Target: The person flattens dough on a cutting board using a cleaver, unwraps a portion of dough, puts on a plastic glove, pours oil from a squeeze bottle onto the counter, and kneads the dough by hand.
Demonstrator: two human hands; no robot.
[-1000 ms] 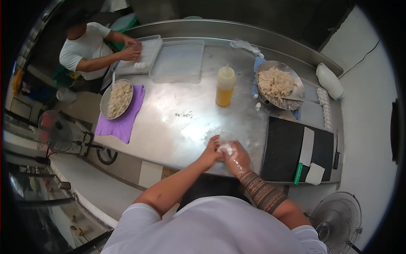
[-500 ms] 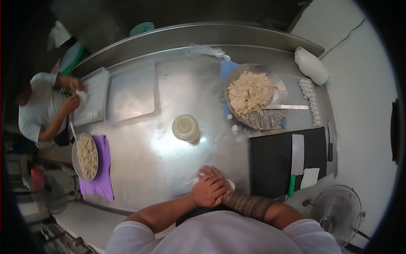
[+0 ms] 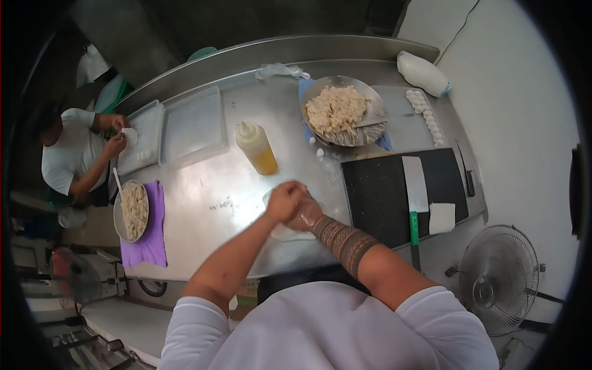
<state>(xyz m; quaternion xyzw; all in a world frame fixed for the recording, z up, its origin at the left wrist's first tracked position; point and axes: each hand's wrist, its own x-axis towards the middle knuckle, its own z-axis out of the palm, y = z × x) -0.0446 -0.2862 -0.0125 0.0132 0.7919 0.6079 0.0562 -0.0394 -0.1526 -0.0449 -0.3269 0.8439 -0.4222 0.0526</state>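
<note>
My left hand (image 3: 286, 201) is curled closed at a clear plastic sheet, over the near part of the steel table. Close against it is my right hand (image 3: 307, 216), palm partly showing, with shiny plastic over it; its fingers are mostly hidden. Below the hands, a pale, flat, whitish piece (image 3: 288, 234) lies at the table, partly covered; I cannot tell whether it is dough or plastic. Just beyond my hands stands a squeeze bottle (image 3: 256, 148) of yellow liquid.
A metal bowl of chopped filling (image 3: 336, 110) and a row of dough balls (image 3: 424, 114) sit at the back right. A cleaver (image 3: 414, 185) lies on a black board (image 3: 370, 197). On the left, a co-worker (image 3: 77, 148) handles dough near a filling bowl (image 3: 134, 211).
My hands have moved forward, away from my body. Before, the left lay flat over the right, pressing down; now the left is curled beside it. The camera view has tilted.
</note>
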